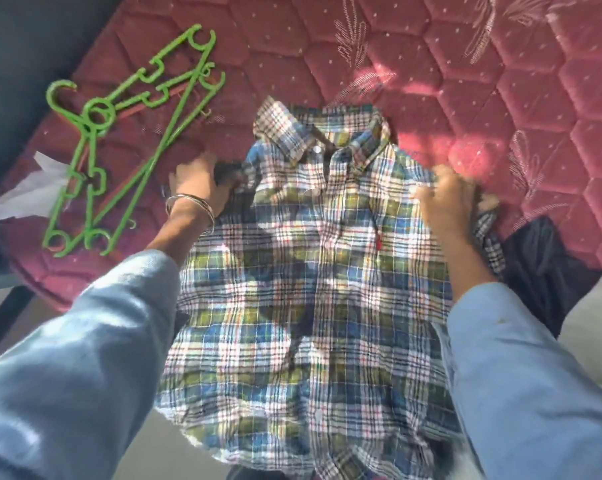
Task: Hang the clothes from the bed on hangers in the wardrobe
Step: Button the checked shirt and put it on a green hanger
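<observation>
A plaid shirt point(310, 271) in blue, green and white lies front up, collar pointing away from me, its lower half hanging over the near edge of the bed. My left hand point(199, 183) grips the shirt's left shoulder, where dark cloth shows under the fingers. At the other shoulder, my right hand point(448, 199) holds a bunch of the fabric. Both hands are blurred. Several green plastic hangers point(126, 133) lie stacked on the mattress to the left of the shirt.
The bed has a red quilted mattress point(466, 81). A dark garment point(542, 271) lies at its near right edge, partly under the shirt. White paper or cloth point(33, 192) sits at the left edge by the hangers. Floor shows below.
</observation>
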Action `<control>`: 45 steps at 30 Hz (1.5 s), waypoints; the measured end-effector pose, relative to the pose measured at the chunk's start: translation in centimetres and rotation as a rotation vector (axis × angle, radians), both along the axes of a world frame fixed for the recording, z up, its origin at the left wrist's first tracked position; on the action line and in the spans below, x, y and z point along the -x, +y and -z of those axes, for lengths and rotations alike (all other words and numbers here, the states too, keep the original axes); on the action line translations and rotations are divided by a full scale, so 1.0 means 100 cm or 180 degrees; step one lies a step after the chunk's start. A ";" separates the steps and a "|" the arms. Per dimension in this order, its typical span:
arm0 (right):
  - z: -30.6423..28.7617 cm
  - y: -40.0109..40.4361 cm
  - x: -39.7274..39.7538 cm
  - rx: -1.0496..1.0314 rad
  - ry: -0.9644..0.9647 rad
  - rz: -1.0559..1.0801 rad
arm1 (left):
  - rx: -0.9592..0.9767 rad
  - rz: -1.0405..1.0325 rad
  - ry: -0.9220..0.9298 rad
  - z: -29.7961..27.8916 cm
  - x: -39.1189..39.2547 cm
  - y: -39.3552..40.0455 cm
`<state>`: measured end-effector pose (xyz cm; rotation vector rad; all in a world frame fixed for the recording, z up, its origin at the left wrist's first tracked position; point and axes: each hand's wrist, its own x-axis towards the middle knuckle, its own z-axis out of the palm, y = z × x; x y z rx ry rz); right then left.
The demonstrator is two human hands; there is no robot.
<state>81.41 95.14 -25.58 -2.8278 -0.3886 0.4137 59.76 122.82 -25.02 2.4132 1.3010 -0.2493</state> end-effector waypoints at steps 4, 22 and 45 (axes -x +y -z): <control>-0.012 -0.006 -0.008 0.0032 -0.0551 0.0391 | -0.0977 -0.0786 -0.0041 -0.017 0.006 0.027; 0.026 -0.043 0.180 -0.0036 -0.0483 -0.1826 | -0.0263 0.0706 0.0320 0.011 0.094 -0.184; -0.037 -0.081 0.280 -0.0191 0.1171 -0.1238 | 0.1545 0.0156 0.0756 -0.035 0.154 -0.172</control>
